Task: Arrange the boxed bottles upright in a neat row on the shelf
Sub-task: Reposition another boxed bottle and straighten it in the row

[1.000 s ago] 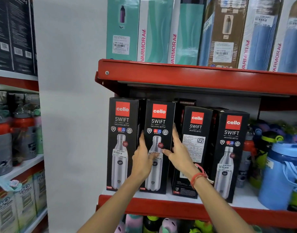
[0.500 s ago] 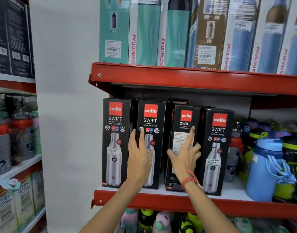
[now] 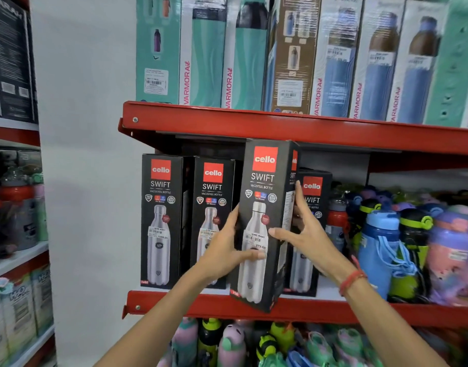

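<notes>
Two-handed grip on one black boxed bottle (image 3: 264, 223): the left hand (image 3: 228, 250) clasps the box's left edge with the thumb laid across the printed front, and the right hand (image 3: 304, 234) presses the right side panel, fingers spread up that panel and thumb on the front. The held box stands nearly upright, tilted slightly, pulled forward of the row; its lower end overlaps the red front lip of the shelf (image 3: 359, 312), and its top reaches the underside of the upper shelf (image 3: 280, 128). Whether its base rests on the shelf cannot be told. Just left of the grip, two matching boxes (image 3: 161, 221) (image 3: 210, 207) stand upright side by side on the shelf. Just right, partly hidden behind the right hand, a fourth box (image 3: 313, 192) stands upright. Farther right, loose coloured bottles (image 3: 381, 247) crowd the same shelf. Above the grip, tall teal and blue cartons (image 3: 243, 54) line the upper shelf.
</notes>
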`<action>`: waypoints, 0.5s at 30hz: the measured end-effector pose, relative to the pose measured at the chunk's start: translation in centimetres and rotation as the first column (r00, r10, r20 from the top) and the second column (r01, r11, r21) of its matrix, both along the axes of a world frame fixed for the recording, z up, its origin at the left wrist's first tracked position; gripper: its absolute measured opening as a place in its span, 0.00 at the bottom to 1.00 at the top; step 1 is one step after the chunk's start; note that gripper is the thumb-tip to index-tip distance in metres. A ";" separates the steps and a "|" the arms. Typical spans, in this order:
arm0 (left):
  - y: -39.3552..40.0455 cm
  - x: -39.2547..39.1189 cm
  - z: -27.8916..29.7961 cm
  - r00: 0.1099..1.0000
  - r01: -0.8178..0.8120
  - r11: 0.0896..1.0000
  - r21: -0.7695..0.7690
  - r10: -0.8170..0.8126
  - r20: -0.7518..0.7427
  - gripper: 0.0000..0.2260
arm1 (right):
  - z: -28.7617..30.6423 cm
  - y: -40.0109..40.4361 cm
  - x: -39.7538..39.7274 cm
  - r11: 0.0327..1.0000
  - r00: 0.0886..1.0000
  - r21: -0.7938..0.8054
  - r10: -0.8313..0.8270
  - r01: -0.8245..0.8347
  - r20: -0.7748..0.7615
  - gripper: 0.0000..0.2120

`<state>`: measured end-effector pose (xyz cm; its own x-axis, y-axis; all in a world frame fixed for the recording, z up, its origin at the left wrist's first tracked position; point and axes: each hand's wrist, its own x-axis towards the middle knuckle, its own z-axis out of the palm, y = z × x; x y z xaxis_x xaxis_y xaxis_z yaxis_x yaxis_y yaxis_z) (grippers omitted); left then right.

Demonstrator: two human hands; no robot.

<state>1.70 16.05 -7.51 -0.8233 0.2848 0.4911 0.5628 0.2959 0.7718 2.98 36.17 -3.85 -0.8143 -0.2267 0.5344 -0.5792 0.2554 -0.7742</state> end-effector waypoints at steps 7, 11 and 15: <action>3.5 -1.4 -0.6 0.966 -0.230 0.973 0.010 0.229 -0.124 0.53 | 1.0 0.3 -2.8 0.992 0.991 0.082 0.082 -0.091 0.105 0.52; 4.7 -3.5 -0.7 0.936 -0.338 0.941 0.021 0.339 -0.093 0.53 | 0.5 -0.4 -5.1 0.994 0.996 0.100 0.040 -0.048 0.080 0.50; 5.1 -4.6 -1.0 0.919 -0.391 0.920 -0.030 0.389 -0.060 0.51 | -1.0 -1.3 -7.4 0.996 0.998 0.084 -0.039 0.034 0.057 0.48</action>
<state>-2.94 21.10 -8.51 -0.8469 -0.0331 0.5307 0.4351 0.5304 0.7276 -4.40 34.89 -4.84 -0.8519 -0.2382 0.4663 -0.5229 0.3404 -0.7815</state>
